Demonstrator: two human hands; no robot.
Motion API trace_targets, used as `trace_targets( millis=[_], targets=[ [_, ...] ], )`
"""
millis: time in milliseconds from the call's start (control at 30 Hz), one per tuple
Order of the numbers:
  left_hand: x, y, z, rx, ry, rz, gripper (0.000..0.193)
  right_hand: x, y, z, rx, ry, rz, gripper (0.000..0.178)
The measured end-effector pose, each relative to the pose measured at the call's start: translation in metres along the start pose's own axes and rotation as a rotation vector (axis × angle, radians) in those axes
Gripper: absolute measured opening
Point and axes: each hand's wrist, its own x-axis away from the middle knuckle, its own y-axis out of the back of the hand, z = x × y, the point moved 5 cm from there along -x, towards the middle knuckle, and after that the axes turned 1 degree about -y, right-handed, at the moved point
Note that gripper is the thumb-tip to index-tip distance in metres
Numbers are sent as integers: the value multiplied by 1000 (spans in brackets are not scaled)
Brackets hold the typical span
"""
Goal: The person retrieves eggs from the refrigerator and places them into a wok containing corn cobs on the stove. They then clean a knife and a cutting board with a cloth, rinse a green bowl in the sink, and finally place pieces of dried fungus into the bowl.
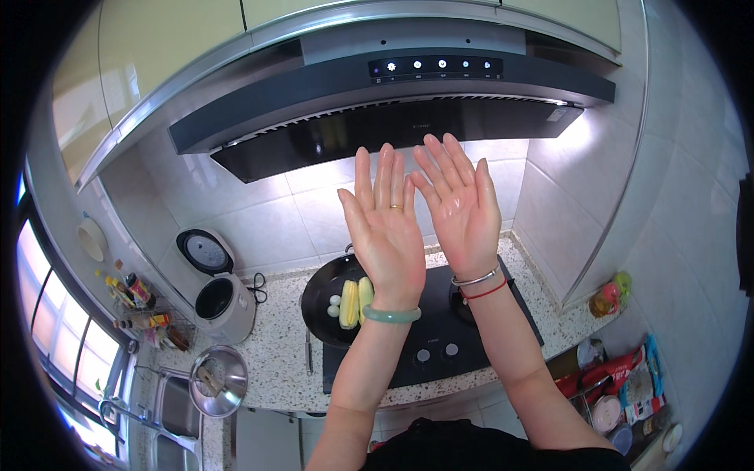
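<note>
Both palms face me, raised in front of the range hood [408, 129] and above the stove. My left hand [391, 235] is open and empty, with a ring on one finger and a green bangle [393, 315] at the wrist. My right hand [462, 206] is likewise open and empty; a silver bangle and a red cord circle that wrist. Below, a black pan [318, 306] sits on the black gas stove [444, 361]. Yellow corn [349, 304] and small white round pieces, perhaps eggs, lie in it. My left forearm hides part of the pan.
A white rice cooker [228, 314] stands with its lid up at the left. Near the sink [179, 404] rests a glass-like pan lid [218, 381]. Bottles [141, 290] crowd the window side. At the right are a jar of fruit [609, 298] and a rack of packages [613, 385].
</note>
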Motion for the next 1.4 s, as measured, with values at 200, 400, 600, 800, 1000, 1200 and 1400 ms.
trace_targets(
  millis=[200,400,600,800,1000,1200,1400],
  targets=[
    [-10,-7,-3,-5,-35,43,58,-11,-7,1,-12,15,32,57],
    [-20,-13,-11,-118,-51,43,59,-23,-15,9,228,72,93,50],
    [-41,-20,-13,-484,-32,27,51,-56,-25,18,878,309,55,42],
    [-68,-18,-9,-740,-57,103,52,-74,-41,22,1701,552,57,46],
    [-65,-18,-7,-679,-16,68,57,-82,-45,21,1954,669,42,46],
    [-54,-23,-8,-454,72,65,61,-81,-46,24,2072,759,117,53],
    [-51,-24,-10,-392,68,41,63,-82,-49,24,2131,759,126,56]
  ],
)
